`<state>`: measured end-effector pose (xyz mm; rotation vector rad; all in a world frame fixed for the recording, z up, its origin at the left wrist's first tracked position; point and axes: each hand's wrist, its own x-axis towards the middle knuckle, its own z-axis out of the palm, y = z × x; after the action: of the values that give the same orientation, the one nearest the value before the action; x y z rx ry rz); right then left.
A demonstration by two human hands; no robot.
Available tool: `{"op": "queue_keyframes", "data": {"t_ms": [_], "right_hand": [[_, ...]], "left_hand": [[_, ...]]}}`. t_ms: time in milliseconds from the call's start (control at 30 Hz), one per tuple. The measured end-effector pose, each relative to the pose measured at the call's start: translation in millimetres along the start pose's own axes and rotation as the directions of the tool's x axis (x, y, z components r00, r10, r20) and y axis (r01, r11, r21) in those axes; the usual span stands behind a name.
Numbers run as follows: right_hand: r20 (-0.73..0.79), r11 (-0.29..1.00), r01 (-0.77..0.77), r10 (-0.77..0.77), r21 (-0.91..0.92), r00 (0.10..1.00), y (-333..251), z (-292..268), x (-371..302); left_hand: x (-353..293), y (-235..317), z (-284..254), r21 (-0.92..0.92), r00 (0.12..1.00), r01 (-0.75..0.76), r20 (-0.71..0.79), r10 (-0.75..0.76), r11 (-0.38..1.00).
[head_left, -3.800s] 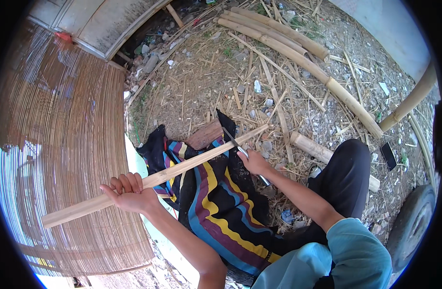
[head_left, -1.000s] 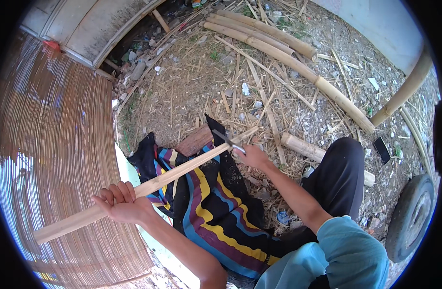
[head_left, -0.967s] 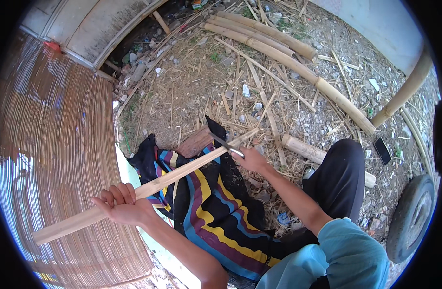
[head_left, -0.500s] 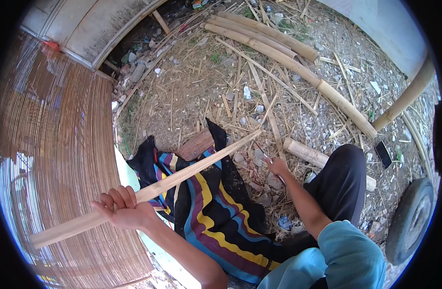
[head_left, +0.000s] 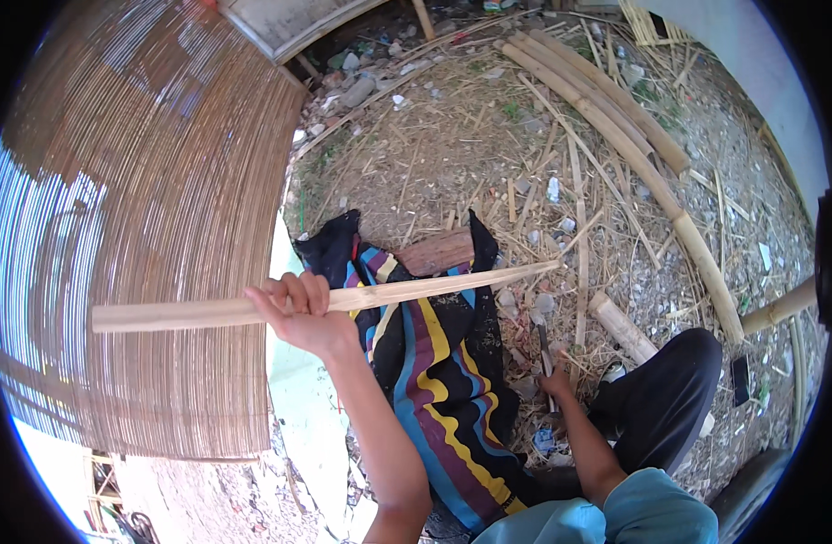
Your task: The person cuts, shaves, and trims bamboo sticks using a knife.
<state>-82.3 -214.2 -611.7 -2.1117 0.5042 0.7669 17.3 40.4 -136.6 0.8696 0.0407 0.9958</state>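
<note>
Over straw ground, bamboo strip [head_left: 325, 299] now level, right hand [head_left: 556, 383] lowered.

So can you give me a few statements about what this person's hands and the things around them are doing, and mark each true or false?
1. The left hand grips a long pale bamboo strip. True.
2. The right hand is also on the strip. False: it is low by the ground, apart from the strip, holding a knife.
3. A striped cloth lies under the strip. True.
4. A wooden block rests at the cloth's far end. True.
5. The bamboo poles stand upright against a wall. False: they lie flat on the straw-strewn ground.
6. The woven mat is on the person's right. False: it is on the left.
</note>
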Motion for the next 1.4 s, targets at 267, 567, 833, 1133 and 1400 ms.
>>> {"op": "queue_keyframes", "data": {"t_ms": [267,567,833,1133,1400], "right_hand": [[0.176,0.621,-0.188,0.082,0.761,0.981,-75,-66,-51],[0.193,0.216,-0.149,-0.197,0.965,0.961,-156,-161,-197],[0.232,0.688,0.138,-0.416,0.712,0.879,-163,-240,-230],[-0.191,0.528,0.424,-0.439,0.736,0.878,-180,-243,-192],[0.254,-0.364,-0.379,-0.346,0.851,0.903,-167,-229,-179]], "left_hand": [[8,-23,-9,-0.336,0.984,0.012,0.169,0.048,0.942],[10,-24,-11,-0.208,0.999,0.002,-0.050,-0.013,0.978],[9,-24,-22,0.288,0.999,-0.050,-0.003,0.053,0.956],[-4,-17,-8,0.388,0.985,-0.162,0.113,0.128,0.907],[-13,-18,-2,0.478,0.951,-0.309,0.156,0.267,0.822]]}}
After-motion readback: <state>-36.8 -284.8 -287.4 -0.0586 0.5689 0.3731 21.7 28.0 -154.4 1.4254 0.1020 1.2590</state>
